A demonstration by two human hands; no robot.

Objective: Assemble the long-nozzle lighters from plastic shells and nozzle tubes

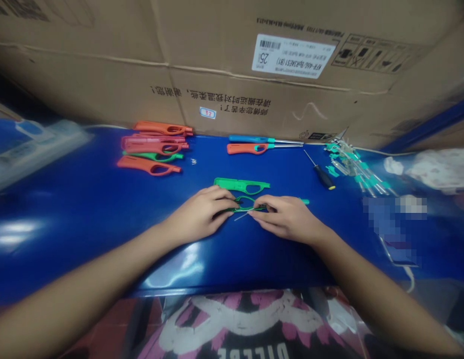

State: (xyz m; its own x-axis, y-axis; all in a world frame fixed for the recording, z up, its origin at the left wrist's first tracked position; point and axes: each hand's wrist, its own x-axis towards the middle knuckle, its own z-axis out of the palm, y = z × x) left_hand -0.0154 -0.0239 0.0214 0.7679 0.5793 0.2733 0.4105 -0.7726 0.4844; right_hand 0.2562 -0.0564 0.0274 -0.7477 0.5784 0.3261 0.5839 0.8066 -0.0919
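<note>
My left hand (pixel 211 209) grips the left part of a green lighter half-shell (pixel 244 199) low over the blue table, its thumb and fingers pinched on it. My right hand (pixel 286 215) is closed at the shell's right part, fingertips together near its trigger loop. A thin pale wire or rod (pixel 240 217) sticks out leftward below the right fingertips. Beyond the right hand shows a teal piece (pixel 304 201); what joins it to the shell is hidden. Just behind my hands lies another green half-shell (pixel 242 186), flat and untouched.
Orange, red and green lighter shells (pixel 149 164) lie at the back left. Two long-nosed lighters (pixel 247 148) rest at the back middle. To the right are a screwdriver (pixel 324 177) and a pile of metal tubes with teal parts (pixel 361 167). A cardboard box (pixel 217 50) stands behind.
</note>
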